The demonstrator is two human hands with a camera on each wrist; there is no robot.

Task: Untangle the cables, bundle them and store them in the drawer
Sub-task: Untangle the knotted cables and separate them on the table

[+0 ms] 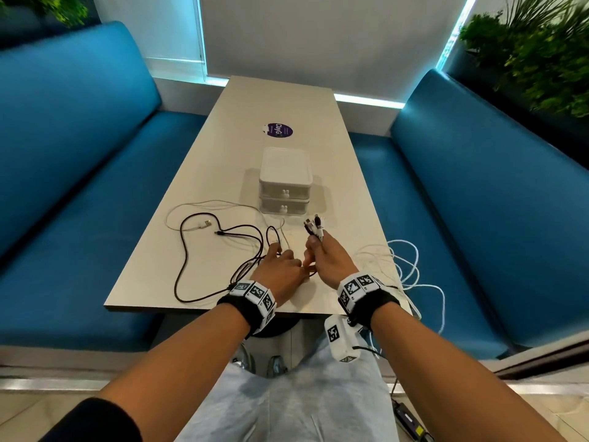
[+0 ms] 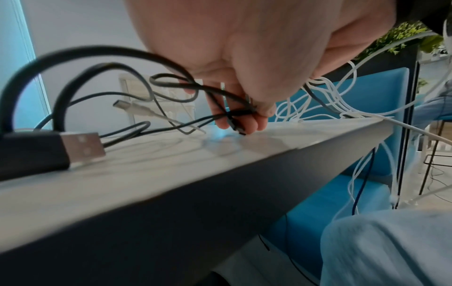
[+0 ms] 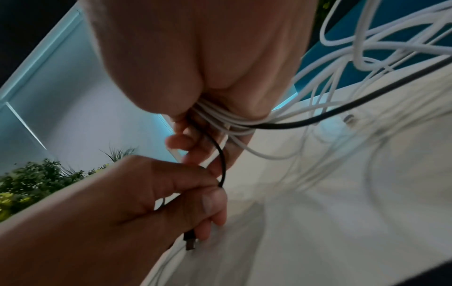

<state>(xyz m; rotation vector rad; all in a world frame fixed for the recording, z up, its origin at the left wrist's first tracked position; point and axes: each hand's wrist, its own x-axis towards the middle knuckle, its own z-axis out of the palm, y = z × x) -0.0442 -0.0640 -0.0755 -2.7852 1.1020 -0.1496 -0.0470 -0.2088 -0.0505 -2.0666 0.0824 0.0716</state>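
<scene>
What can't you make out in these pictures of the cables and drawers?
- Drawer unit contents: head view, both frosted fronts closed.
- White cables: lower ends drop past the table edge.
- Cable count inside right hand: right wrist view, palm covers them.

Pale tabletop (image 1: 318,103) carries a white two-drawer unit (image 1: 285,181), a purple sticker (image 1: 279,130), and loose black cables (image 1: 191,247) and white cables (image 1: 178,212)

You are facing the counter (image 1: 318,116): cables (image 1: 204,247) are lying left, the drawer unit (image 1: 284,183) is sitting behind them, benches (image 1: 79,186) are flanking both sides.
</scene>
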